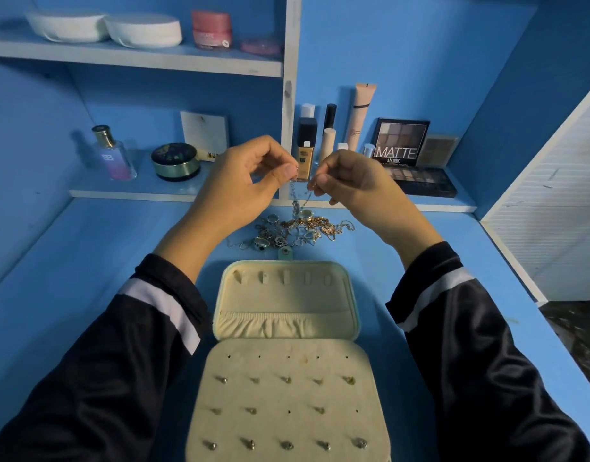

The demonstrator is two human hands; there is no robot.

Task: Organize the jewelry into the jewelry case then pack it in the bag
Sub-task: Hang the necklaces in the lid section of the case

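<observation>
Hold the thin silver chain (298, 198) high above the far part of the blue surface (87, 248), one end pinched in the left hand (243, 181), the other in the right hand (350, 181); each grip closed on the chain between thumb and forefinger. Lower end of chain hanging down to the jewelry pile (292, 231), apparently touching or caught in it; exact contact cannot be told. Judged step: freeing one necklace from the tangle before stowing. Lift slowly and straight up, keep the ends apart, stop at any drag, and shake loose gently rather than pull, since fine links likely kink or snap under a jerk. Once free, carry toward the near side and hang from the hooks (283, 278) along the far edge of the lid, tucking the slack into the elastic pocket (280, 323) below. Jewelry case (352, 288) lying open, just near of the pile, between the forearms. Hooks and pocket apparently unoccupied. Near panel (287, 405): studs seated in most holes of the lower three rows, far row of holes bare, two holes in the second-nearest row vacant. Rings and gold chains not yet stowed. No bag in view.
</observation>
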